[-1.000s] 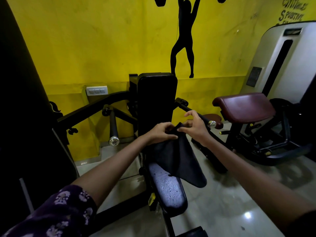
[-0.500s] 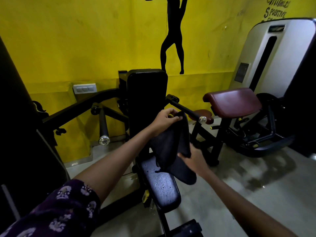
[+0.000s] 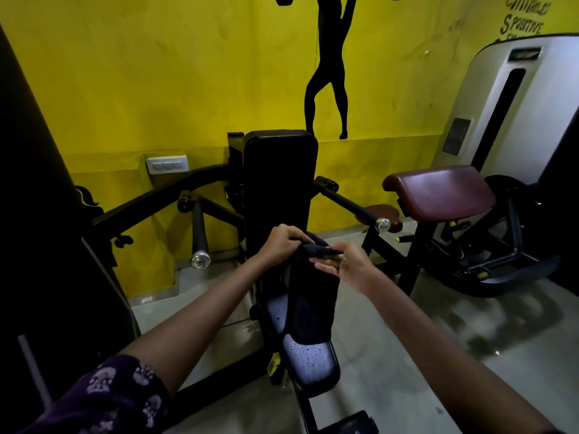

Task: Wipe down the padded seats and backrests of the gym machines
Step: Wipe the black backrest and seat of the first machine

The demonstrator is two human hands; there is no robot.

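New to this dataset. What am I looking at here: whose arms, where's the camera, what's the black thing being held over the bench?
The camera sits on a person's head and looks forward and down, so the two bare arms reaching in from the bottom are the wearer's own. There is no robot.

The left hand grips the top edge of a dark cloth; the right hand holds the same edge beside it. The cloth hangs down in front of a black gym machine.

That machine has an upright black backrest and below it a black padded seat, which shows droplets, so it looks wet. The cloth's lower end hangs over the seat; whether it touches is unclear.

To the right stands a second machine with a maroon pad. Behind is a yellow wall with a weightlifter silhouette.
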